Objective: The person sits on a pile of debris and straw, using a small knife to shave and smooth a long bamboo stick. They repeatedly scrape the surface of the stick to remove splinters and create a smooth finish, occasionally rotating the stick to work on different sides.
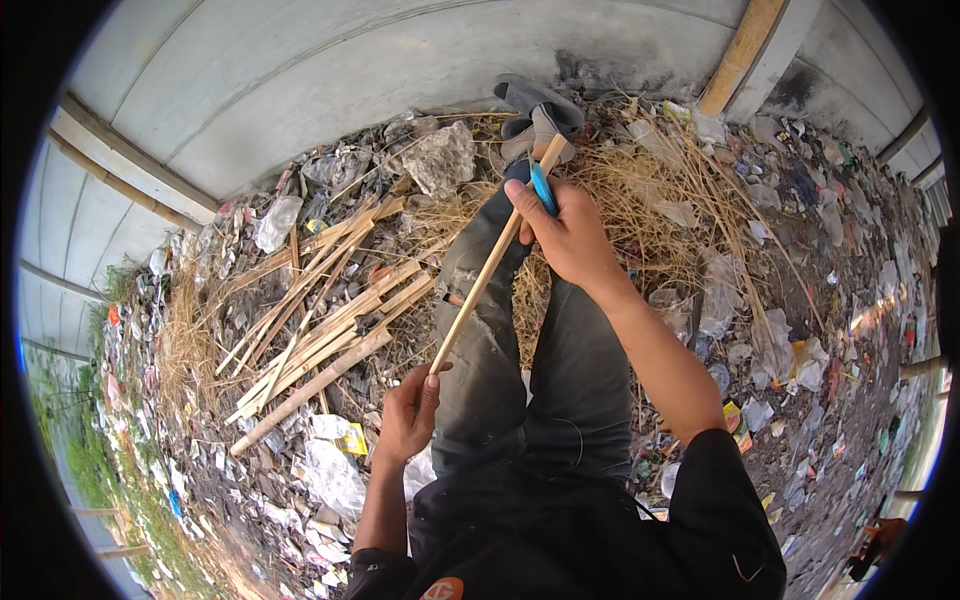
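Note:
A long, pale bamboo strip (490,262) slants across my legs, its far end up by my feet. My left hand (408,412) is closed around the strip's near end, over my thigh. Closer to the far end, my right hand (572,238) grips a blue-handled knife (543,189) against the strip, with the thumb pressed on the wood. The blade is mostly hidden by the strip and fingers. On the ground to the left lies a loose pile of split bamboo strips (325,335), with a thicker bamboo piece (312,392) along its near side.
My legs in worn dark trousers (578,350) stretch ahead over the ground, and grey sandals (540,95) lie near the wall (400,60). A rough stone chunk (440,160) sits left of my feet. Dry straw (650,190), plastic bags (335,475) and litter surround me.

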`<state>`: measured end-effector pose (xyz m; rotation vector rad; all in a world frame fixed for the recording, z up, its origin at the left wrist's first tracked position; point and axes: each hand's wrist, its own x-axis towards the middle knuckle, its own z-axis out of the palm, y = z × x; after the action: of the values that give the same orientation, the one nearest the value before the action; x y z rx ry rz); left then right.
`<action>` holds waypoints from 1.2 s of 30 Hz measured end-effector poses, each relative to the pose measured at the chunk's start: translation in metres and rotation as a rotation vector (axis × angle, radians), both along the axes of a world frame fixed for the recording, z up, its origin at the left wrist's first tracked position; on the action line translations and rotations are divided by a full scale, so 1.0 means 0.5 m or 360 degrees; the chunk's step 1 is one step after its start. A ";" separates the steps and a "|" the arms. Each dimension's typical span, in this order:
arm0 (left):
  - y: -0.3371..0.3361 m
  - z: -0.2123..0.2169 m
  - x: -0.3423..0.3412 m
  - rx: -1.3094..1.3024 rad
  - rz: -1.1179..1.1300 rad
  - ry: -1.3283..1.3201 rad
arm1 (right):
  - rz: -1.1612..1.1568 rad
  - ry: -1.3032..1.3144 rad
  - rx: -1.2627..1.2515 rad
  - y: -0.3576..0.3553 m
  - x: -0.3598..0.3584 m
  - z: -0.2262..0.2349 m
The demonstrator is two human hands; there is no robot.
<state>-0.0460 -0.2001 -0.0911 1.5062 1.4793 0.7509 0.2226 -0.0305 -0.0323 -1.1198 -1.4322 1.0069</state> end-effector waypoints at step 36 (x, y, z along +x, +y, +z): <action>-0.016 -0.028 -0.025 0.0370 0.0203 0.0507 | 0.0196 -0.1224 0.0199 -0.077 0.006 -0.059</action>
<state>-0.0584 -0.2083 -0.1051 1.7831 1.7871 0.8078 0.2259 -0.0689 -0.0620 -1.4135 -2.1567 0.5605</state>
